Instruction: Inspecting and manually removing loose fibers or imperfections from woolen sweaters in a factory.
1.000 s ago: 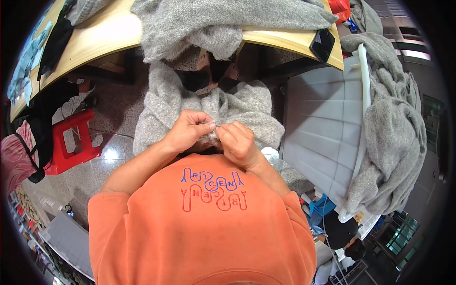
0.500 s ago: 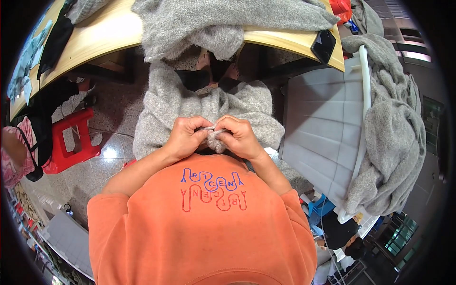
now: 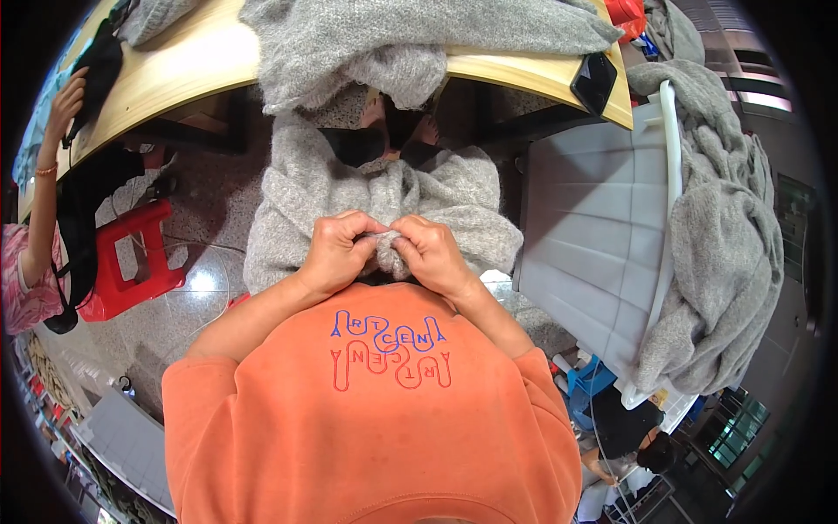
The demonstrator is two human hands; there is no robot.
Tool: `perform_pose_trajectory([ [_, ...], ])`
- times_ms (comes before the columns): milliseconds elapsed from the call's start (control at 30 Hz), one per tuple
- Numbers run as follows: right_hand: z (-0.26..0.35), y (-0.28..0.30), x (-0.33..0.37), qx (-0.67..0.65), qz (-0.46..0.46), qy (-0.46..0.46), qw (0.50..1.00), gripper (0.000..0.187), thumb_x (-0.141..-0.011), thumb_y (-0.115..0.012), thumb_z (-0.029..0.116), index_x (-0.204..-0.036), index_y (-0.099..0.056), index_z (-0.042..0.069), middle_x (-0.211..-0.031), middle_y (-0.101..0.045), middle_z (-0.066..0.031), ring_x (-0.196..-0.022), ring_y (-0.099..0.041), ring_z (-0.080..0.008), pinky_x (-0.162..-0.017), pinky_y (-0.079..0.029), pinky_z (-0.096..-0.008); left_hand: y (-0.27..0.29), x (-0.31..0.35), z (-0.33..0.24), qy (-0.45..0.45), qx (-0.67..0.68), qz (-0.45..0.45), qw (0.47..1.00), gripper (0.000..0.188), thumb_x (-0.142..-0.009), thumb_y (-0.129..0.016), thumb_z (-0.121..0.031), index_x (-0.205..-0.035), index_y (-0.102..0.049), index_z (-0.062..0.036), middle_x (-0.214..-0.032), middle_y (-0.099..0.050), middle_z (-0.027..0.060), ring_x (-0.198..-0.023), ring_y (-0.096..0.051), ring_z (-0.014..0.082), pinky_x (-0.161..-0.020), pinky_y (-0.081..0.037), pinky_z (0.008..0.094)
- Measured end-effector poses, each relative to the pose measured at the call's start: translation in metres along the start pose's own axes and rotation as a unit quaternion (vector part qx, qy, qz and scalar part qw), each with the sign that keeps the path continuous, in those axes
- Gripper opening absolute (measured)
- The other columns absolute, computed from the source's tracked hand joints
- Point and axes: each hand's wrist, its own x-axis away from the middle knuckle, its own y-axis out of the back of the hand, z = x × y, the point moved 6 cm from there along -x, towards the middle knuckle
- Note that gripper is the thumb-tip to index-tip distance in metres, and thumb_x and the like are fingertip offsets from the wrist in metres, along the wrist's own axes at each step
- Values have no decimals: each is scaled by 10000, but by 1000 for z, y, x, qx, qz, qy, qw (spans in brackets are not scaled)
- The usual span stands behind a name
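Observation:
A fuzzy grey knit garment [image 3: 301, 196] lies bunched in folds across my lap. My left hand [image 3: 339, 253] pinches a small gathered part of the knit close to my body, thumb and forefinger together. Right beside it, my right hand [image 3: 432, 256] is closed on the same gathered bit, its thumb in front. The fingertips of both hands almost meet over the knit. Whether a thin yarn or a tool is between them is hidden by the fingers.
Another grey knit piece [image 3: 349, 39] hangs over the wooden table [image 3: 196, 65], with a black phone [image 3: 594, 85] at its right corner. A grey plastic bin [image 3: 594, 236] draped with grey knitwear [image 3: 720, 236] stands right. At left are a red stool [image 3: 131, 253] and a co-worker's hand [image 3: 68, 100].
My hands have come slightly closer together, and the raised strand of knit between them no longer shows. At the left, a co-worker's arm has reached up to the black cloth on the table.

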Motion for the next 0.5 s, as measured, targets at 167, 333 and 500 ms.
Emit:
perform_pose_trajectory([
  [167,16,-1,8,177,-109,91,974,77,-669,-544,-3,-721,-493,22,-610,-457,-95,-538,-510,-253,-460,-412,-342,1,-3,-6,-24,-20,-11,999,105,-688,-585,71,-761,-611,0,-655,-567,54,-566,-518,86,-503,-419,219],
  [333,23,-1,11,281,-169,156,932,115,-602,-538,3,-655,-445,46,-568,-405,-68,-484,-483,-217,-420,-401,-320,0,-5,-2,-17,-2,-54,998,83,-696,-582,52,-753,-595,-8,-641,-572,59,-554,-510,97,-497,-405,224],
  [500,17,0,8,222,-175,106,953,126,-620,-538,-49,-730,-519,8,-597,-457,-95,-494,-491,-248,-429,-405,-323,-1,-4,-9,-90,-26,-96,991,75,-695,-573,54,-743,-575,-4,-635,-562,74,-550,-513,119,-501,-407,235],
])
